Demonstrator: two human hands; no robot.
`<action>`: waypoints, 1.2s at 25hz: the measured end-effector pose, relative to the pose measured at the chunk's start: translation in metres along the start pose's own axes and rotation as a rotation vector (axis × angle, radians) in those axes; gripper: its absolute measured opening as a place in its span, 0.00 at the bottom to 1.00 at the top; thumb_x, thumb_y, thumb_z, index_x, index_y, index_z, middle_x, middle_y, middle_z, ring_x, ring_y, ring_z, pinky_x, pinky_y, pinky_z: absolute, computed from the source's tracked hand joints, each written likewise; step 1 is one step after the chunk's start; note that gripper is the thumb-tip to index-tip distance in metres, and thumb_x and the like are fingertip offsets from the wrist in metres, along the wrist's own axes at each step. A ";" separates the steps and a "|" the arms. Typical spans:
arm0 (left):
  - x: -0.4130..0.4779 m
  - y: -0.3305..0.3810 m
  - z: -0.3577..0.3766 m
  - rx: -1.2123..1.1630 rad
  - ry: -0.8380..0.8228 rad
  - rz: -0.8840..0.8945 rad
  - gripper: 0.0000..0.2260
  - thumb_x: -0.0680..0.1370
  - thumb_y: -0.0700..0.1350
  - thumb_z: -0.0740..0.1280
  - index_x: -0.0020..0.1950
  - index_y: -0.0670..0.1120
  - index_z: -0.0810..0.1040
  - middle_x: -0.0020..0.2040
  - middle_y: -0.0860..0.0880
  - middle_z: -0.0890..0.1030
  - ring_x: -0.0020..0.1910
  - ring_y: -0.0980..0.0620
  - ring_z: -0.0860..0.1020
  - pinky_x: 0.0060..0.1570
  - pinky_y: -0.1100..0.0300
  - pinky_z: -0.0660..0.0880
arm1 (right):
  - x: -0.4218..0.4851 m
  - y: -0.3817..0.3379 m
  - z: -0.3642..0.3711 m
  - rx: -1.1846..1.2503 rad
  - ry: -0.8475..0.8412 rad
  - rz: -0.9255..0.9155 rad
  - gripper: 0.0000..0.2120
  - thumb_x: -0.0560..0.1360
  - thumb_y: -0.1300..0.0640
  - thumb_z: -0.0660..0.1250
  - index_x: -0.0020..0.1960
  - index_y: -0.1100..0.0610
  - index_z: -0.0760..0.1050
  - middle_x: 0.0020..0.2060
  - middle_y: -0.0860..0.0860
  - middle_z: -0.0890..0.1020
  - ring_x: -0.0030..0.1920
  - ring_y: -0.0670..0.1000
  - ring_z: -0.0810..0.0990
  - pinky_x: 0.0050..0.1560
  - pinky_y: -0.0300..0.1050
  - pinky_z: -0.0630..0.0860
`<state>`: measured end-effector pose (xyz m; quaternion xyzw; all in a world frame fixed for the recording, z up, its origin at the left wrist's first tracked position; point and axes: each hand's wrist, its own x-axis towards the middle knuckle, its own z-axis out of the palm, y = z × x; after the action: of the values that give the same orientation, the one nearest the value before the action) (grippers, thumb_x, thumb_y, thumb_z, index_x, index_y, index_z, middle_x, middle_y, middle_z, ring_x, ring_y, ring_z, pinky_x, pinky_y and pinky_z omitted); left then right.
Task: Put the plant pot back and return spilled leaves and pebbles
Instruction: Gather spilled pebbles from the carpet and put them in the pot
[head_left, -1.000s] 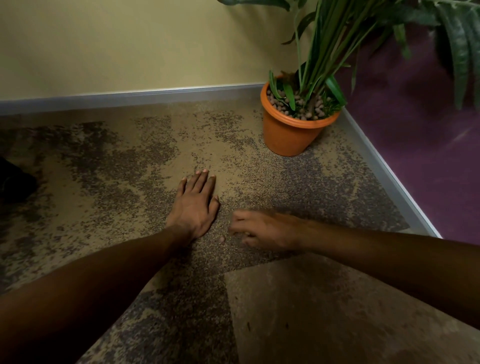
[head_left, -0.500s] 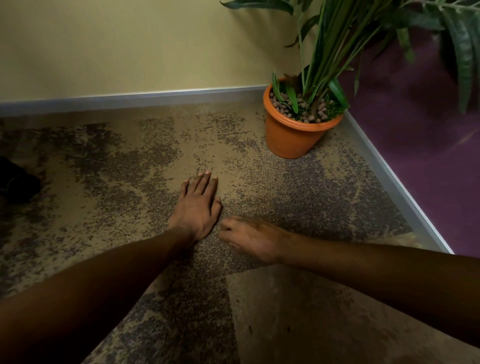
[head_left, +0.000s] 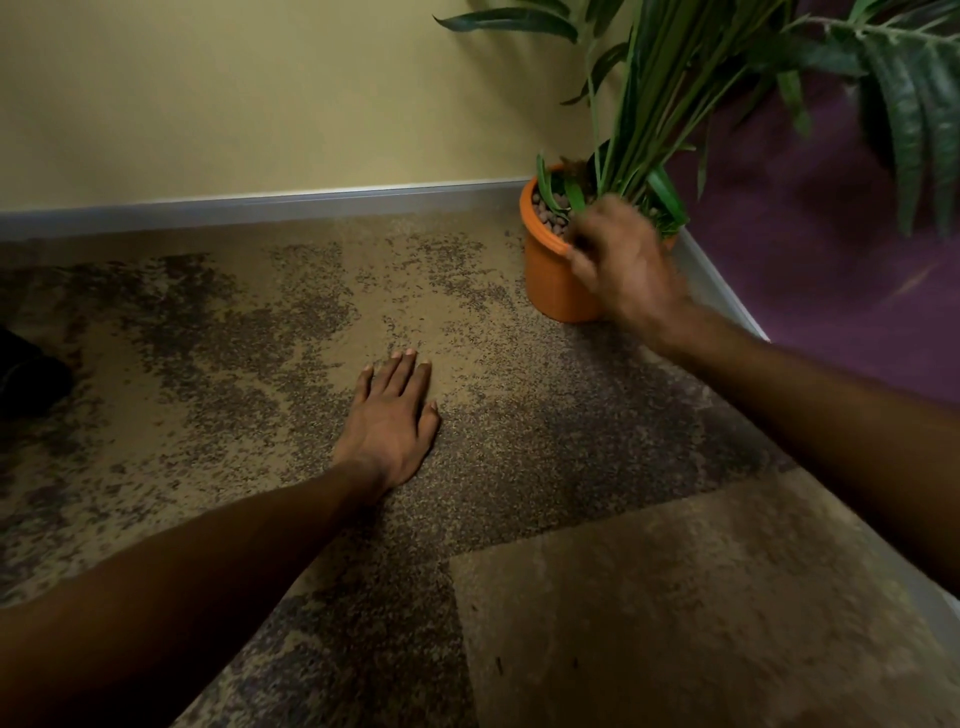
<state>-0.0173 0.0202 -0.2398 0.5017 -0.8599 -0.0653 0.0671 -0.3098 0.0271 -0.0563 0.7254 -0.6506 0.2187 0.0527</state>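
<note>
Looked mid-return: right grip (head_left: 623, 265) curled over plant pot (head_left: 550, 286), floor's (head_left: 208, 364) far-right corner; hold blurred, couldn't tell. Had left grip (head_left: 389, 421) flat on floor. Needed release over pebbles (head_left: 543, 205).

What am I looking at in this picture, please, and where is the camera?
There is no machine here: a person wears one wide-angle camera on the head, looking forward and down, so the two bare arms reach in from the picture's edges. The left hand lies flat, fingers straight, on the speckled tan and brown carpet. The right hand is over the rim of the round orange plant pot, which stands upright in the corner by the yellow wall. It holds brown pebbles and long green leaves. The right hand is blurred, so whether it holds anything cannot be told.
</note>
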 end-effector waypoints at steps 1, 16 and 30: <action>-0.001 0.000 -0.001 -0.005 -0.001 0.001 0.30 0.84 0.59 0.46 0.84 0.48 0.58 0.84 0.46 0.56 0.83 0.48 0.52 0.81 0.45 0.48 | 0.008 0.007 -0.007 -0.026 0.025 0.041 0.09 0.80 0.59 0.65 0.59 0.59 0.77 0.57 0.57 0.76 0.56 0.53 0.76 0.54 0.43 0.72; -0.002 0.003 -0.005 -0.006 -0.024 -0.006 0.30 0.84 0.59 0.45 0.84 0.48 0.55 0.84 0.47 0.53 0.84 0.49 0.49 0.81 0.45 0.47 | 0.019 0.031 -0.009 -0.110 -0.062 0.055 0.07 0.79 0.65 0.63 0.56 0.60 0.77 0.54 0.58 0.78 0.58 0.60 0.78 0.57 0.53 0.77; -0.003 0.002 -0.009 -0.009 -0.081 -0.010 0.30 0.84 0.58 0.44 0.85 0.47 0.52 0.85 0.46 0.50 0.84 0.48 0.47 0.81 0.46 0.44 | 0.018 0.034 -0.018 -0.257 -0.083 -0.077 0.09 0.80 0.64 0.63 0.56 0.62 0.80 0.50 0.61 0.79 0.56 0.62 0.76 0.52 0.55 0.74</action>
<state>-0.0165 0.0232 -0.2305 0.5026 -0.8591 -0.0900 0.0340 -0.3457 0.0123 -0.0404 0.7455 -0.6466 0.1010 0.1267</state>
